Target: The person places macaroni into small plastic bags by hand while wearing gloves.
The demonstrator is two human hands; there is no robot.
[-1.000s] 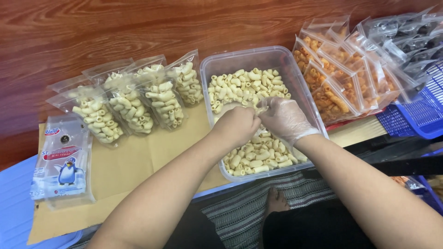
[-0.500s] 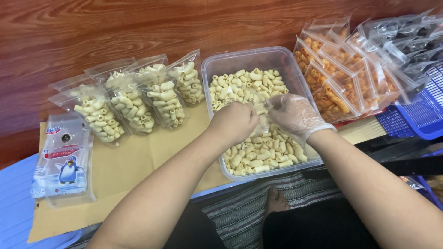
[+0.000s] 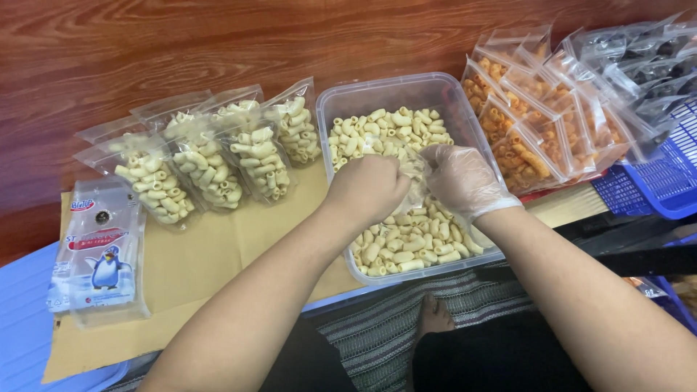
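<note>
A clear plastic tub [image 3: 341, 98] holds pale tube-shaped snacks [image 3: 392, 131]. Both hands meet over its middle. My left hand [image 3: 367, 189] is bare and closed on the edge of a small clear plastic bag [image 3: 414, 174]. My right hand [image 3: 461, 181] wears a thin clear glove and pinches the same bag from the right, its fingers over the snacks. The bag is mostly hidden between the two hands.
Several filled bags of pale snacks [image 3: 210, 163] lean in a row left of the tub on brown cardboard [image 3: 218, 268]. A pack of empty bags [image 3: 102, 250] lies far left. Bags of orange snacks [image 3: 530, 138] and dark ones [image 3: 639, 65] stand right, by a blue basket [image 3: 668, 181].
Both hands have shifted slightly toward the near side of the tub and stay closed together on the small bag.
</note>
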